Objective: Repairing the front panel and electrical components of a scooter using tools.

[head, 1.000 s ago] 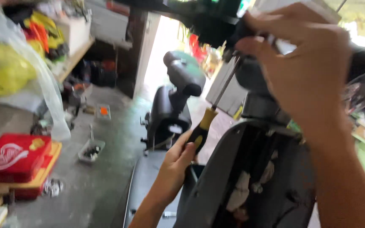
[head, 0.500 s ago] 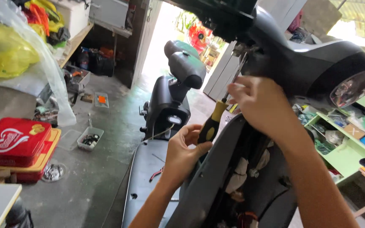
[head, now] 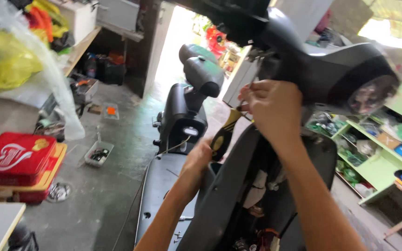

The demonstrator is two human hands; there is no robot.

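Screwdriver (head: 224, 135), yellow-and-black handle, angled up under the scooter's dark front panel (head: 312, 69). Left hand (head: 198, 160) grips the handle butt; right hand (head: 271, 109) is closed around the shaft near the tip. Panel sits in place, wiring exposed below; fastener hidden, so progress unclear. Second scooter (head: 187, 111) parked behind.

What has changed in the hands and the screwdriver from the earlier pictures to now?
The right hand has come down from the scooter's handlebar cover to the upper shaft of the screwdriver. The left hand stays at the yellow-and-black handle. The camera view has shifted too. The red case on the left stays in its place.
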